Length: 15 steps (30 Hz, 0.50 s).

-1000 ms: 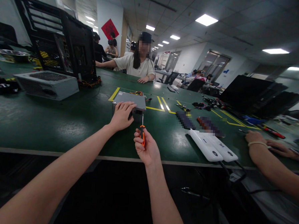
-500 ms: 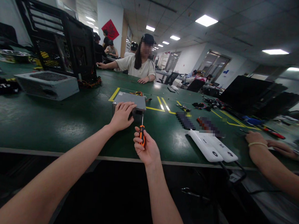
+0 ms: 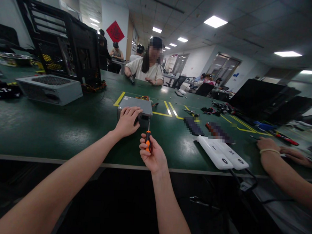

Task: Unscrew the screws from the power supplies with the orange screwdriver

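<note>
A grey computer power supply unit point(image 3: 136, 103) lies on the green table, with a bundle of coloured cables point(image 3: 143, 98) at its far side. My left hand point(image 3: 128, 120) grips its near left part, fingers over the top edge and thumb against the front face. In my right hand point(image 3: 152, 151), the fingers are wrapped round the orange and black handle of a screwdriver point(image 3: 148, 141). Its shaft points away from me, and the tip reaches the lower right of the unit's front face. Whether the tip sits in a screw is too small to tell.
Left stand a larger power supply unit point(image 3: 50, 88) and a black computer case point(image 3: 63, 42). Two white power banks point(image 3: 222, 153) lie right, their cables over the table edge point(image 3: 174, 169). A co-worker's hand point(image 3: 268, 145) is farther right; another person point(image 3: 150, 66) sits opposite.
The screwdriver handle has turned in my right hand while its tip stays at the unit. My left hand has not moved. The person opposite has drawn an arm in, holding a dark object.
</note>
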{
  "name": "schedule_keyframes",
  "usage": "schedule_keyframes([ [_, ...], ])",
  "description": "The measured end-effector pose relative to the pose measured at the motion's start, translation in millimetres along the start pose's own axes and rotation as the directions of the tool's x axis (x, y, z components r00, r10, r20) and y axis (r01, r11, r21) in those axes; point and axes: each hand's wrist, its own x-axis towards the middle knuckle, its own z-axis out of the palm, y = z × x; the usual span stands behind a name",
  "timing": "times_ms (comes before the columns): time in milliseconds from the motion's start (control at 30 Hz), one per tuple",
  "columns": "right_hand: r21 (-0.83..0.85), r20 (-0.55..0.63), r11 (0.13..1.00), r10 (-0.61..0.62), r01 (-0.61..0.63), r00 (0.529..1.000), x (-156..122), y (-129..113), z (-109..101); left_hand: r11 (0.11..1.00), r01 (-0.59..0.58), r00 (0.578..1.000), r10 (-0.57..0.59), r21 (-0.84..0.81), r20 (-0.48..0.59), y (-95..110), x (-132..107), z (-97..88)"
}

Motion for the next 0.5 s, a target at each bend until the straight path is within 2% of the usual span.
schedule_keyframes([
  [300, 0.026, -0.079, 0.997, -0.07, 0.073, 0.994, 0.4, 2.8, -0.6, 1.0, -0.003, 1.0, 0.003, 0.002, -0.002, 0.5, 0.0, -0.3],
  [500, 0.028, -0.054, 0.999, -0.02, 0.022, 0.998, -0.7, 0.6, 1.0, 1.0, 0.004, 1.0, -0.004, 0.013, -0.004, 0.3, 0.0, -0.3],
])
